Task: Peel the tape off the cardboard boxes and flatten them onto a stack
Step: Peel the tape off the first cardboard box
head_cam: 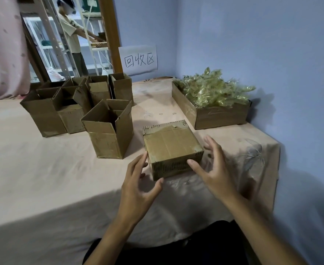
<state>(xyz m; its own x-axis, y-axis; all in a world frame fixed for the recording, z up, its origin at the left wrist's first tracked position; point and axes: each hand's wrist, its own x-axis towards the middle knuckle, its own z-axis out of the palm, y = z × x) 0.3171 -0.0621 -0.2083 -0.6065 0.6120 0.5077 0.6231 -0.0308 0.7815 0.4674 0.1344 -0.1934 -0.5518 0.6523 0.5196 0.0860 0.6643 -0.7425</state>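
Where the cloth-covered tabletop (42, 169) nears its right end, a low stack of flattened cardboard (170, 142) lies flat, and its near side shows layered edges. The left hand (138, 186) is at the stack's near left corner, fingers spread and relaxed, grasping nothing. Whether its fingertips touch the cardboard I cannot tell. The right hand (212, 169) hovers at the near right corner, likewise released and splayed, its thumb in front of the stack's near side. Just left of the stack an open box (107, 134) stands upright with its flaps up. Behind that, farther left, more open boxes (71, 104) stand clustered together. To the right rear, near the blue wall (272, 54), a shallow box (220, 115) holds a heap of crumpled tape (212, 90). A paper sign (138, 59) with handwritten characters hangs on the wall.
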